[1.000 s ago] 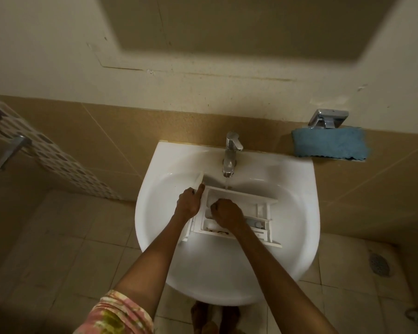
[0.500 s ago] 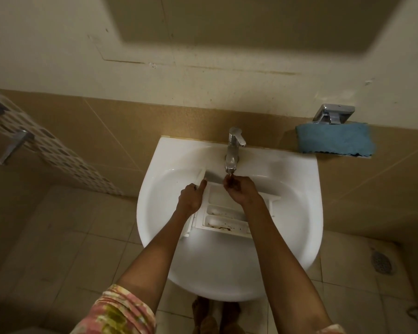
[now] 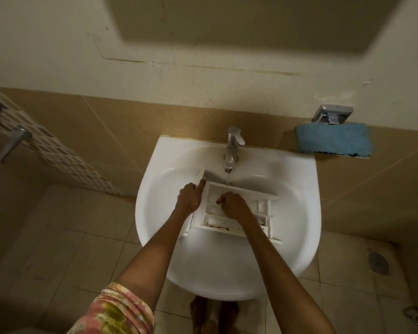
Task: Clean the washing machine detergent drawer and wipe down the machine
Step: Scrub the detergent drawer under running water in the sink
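A metal lever handle point(image 3: 13, 143) juts from the far-left wall, well apart from the white sink point(image 3: 292, 213), where the left hand point(image 3: 188, 197) clamps its fingers round the front panel at the left end of the detergent drawer point(image 3: 212, 222). The drawer lies open side up in the basin, long axis left to right, under a thin stream from the tap point(image 3: 232, 150). The right hand point(image 3: 234, 204) hides its middle compartments, fingers curled downward, on what I cannot tell, and a blue cloth point(image 3: 333, 141) sits on the ledge farther right.
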